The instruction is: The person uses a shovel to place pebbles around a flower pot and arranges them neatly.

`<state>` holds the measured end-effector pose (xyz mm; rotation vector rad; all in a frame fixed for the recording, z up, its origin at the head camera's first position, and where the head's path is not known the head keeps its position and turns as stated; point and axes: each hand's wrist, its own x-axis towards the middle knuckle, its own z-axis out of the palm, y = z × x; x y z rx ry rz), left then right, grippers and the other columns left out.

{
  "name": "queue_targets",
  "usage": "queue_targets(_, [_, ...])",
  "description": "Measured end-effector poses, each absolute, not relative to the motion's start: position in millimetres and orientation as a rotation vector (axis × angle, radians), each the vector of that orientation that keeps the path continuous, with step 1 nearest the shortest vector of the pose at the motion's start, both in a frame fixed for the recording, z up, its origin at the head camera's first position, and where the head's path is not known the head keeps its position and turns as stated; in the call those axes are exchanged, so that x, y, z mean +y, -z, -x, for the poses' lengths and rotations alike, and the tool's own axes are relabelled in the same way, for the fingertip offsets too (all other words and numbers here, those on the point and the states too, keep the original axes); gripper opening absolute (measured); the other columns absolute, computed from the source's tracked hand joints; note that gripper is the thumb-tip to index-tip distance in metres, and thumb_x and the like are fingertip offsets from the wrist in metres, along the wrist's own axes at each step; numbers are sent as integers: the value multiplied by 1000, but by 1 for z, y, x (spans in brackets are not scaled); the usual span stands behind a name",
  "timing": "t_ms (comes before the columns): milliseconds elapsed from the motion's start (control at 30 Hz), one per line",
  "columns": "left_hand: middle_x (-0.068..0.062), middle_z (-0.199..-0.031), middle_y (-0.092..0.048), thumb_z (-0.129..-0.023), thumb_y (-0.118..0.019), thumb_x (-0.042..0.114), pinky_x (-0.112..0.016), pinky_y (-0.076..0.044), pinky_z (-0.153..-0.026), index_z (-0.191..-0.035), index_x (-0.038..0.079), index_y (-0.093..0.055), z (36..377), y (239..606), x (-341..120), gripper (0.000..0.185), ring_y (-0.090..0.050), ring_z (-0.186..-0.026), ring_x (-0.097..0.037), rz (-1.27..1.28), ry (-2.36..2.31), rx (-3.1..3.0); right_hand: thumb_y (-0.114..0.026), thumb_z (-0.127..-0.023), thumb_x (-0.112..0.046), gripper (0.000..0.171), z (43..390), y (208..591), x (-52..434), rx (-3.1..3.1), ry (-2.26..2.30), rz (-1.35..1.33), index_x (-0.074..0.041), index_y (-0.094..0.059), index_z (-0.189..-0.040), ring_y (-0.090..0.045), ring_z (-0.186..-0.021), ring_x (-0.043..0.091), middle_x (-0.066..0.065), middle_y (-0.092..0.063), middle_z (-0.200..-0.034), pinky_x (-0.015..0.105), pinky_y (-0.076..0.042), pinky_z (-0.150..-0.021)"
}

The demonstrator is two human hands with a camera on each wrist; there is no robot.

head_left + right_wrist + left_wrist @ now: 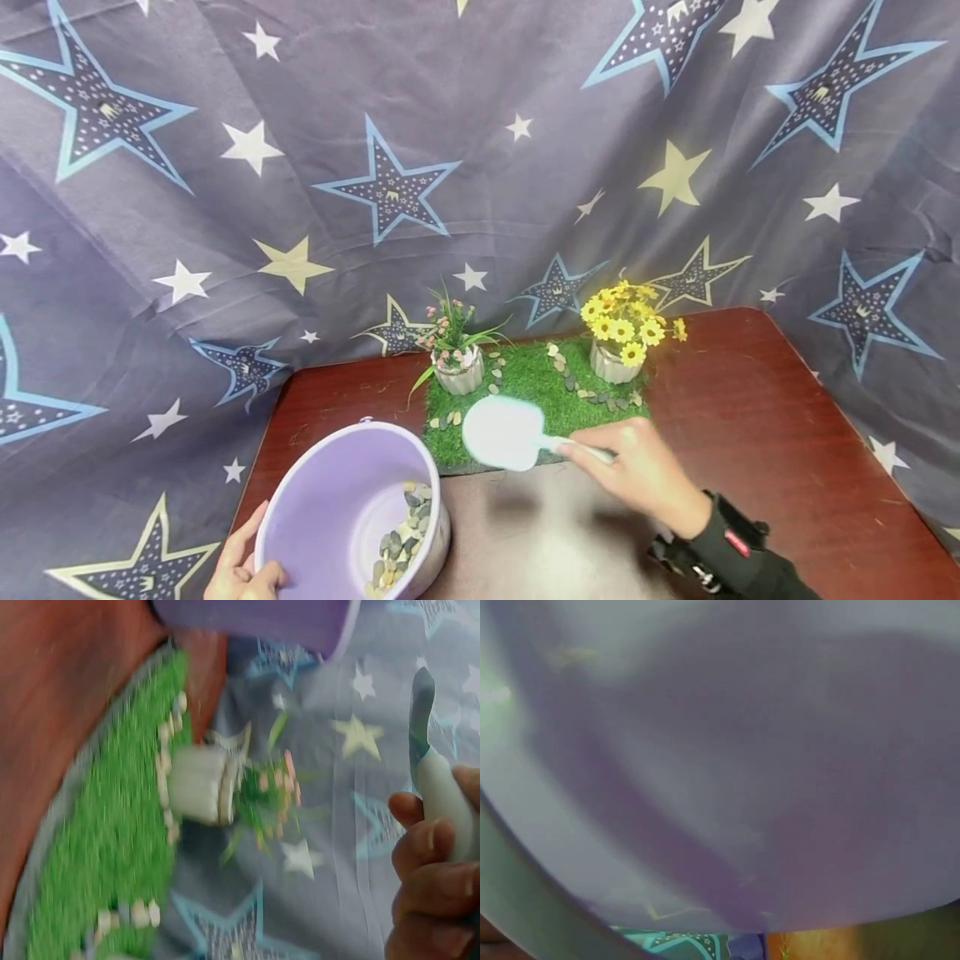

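Observation:
A purple bucket [315,487] leans to the right at the near left of the table. Pebbles [400,546], grey, black and yellowish, lie heaped along the right side of its inside. My left hand [243,562] grips the bucket's near-left rim, thumb over the edge. Purple bucket wall [727,772] fills most of the left wrist view. My right hand [645,467] holds a pale scoop [504,432] by its handle, its blade over the front of the green turf mat [555,400]. In the right wrist view, curled fingers [435,889] wrap the scoop's handle [442,795].
On the mat stand a white pot [459,375] with pink flowers and another pot [617,364] with yellow flowers. Rows of pebbles [611,402] lie on the turf. A starry cloth [487,192] hangs behind the red-brown table [750,400].

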<state>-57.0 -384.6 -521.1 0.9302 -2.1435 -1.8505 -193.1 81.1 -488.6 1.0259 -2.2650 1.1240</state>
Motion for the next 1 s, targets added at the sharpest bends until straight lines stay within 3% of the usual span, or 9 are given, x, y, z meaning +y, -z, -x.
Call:
queue_targets(100, [26, -72, -70, -67, -49, -18, -21, -54, -53, -152, 30, -53, 63, 516, -379, 97, -67, -64, 0, -1035, 1773, -2023, -79, -89, -18, 4, 196, 482, 110, -2280, -1082, -896, -18, -82, -87, -40, -54, -13, -18, -62, -64, 8, -37, -47])
queue_targets(267, [25, -81, -73, -63, -41, -21, -16, -55, -56, -145, 15, -62, 75, 516, -380, 92, -69, -70, 4, -937, 1779, -1756, -82, -84, -11, 11, 202, 470, 154, -2336, -974, -655, -16, -85, -94, -53, -58, -8, -8, -77, -77, 13, -47, -56])
queue_targets(433, [25, -73, -72, -67, -44, -19, -19, -54, -49, -145, 14, -62, 85, 513, -385, 87, -69, -61, 2, -921, 1672, -1844, -83, -80, -6, 15, 211, 463, 192, -2316, -897, -464, -12, -84, -94, -44, -56, -9, 4, -79, -79, 16, -39, -54])
queue_targets(567, [28, -63, -67, -68, -48, -16, -18, -53, -46, -146, 13, -61, 93, 514, -392, 84, -67, -56, 3, -911, 1533, -1958, -81, -82, -8, 12, 219, 456, 216, -2253, -846, -342, -8, -84, -94, -46, -68, -24, 8, -78, -79, 14, -41, -61])
queue_targets(667, [31, -63, -65, -68, -49, -17, -17, -52, -45, -144, 9, -62, 101, 516, -397, 81, -66, -57, 6, -869, 1463, -1978, -80, -85, -13, 12, 224, 452, 230, -2213, -842, -251, -8, -84, -95, -44, -74, -31, -16, -76, -81, 13, -40, -66])
queue_targets(733, [30, -63, -65, -68, -49, -18, -17, -52, -46, -142, 6, -62, 107, 517, -400, 79, -66, -59, 8, -836, 1436, -1977, -79, -87, -16, 13, 228, 450, 238, -2192, -842, -189, -7, -84, -95, -41, -73, -31, -22, -72, -80, 16, -38, -65])
queue_targets(833, [27, -58, -64, -68, -50, -17, -15, -50, -46, -141, 5, -63, 116, 518, -404, 78, -63, -58, 10, -810, 1341, -2016, -76, -91, -22, 20, 235, 451, 249, -2197, -855, -64, -4, -83, -96, -38, -72, -32, -44, -57, -80, 21, -37, -66])
queue_targets(933, [25, -51, -58, -68, -53, -14, -10, -45, -50, -139, 8, -66, 125, 519, -408, 76, -57, -56, 13, -805, 1181, -2078, -71, -95, -28, 28, 244, 457, 259, -2237, -871, 70, -1, -81, -98, -37, -72, -32, -48, -51, -78, 25, -36, -67])
queue_targets(1000, [21, -48, -53, -67, -55, -13, -9, -40, -53, -136, 10, -69, 132, 520, -411, 74, -51, -53, 11, -797, 1092, -2102, -67, -98, -30, 33, 251, 466, 265, -2278, -878, 146, 0, -80, -99, -37, -70, -29, -37, -63, -75, 26, -35, -66])
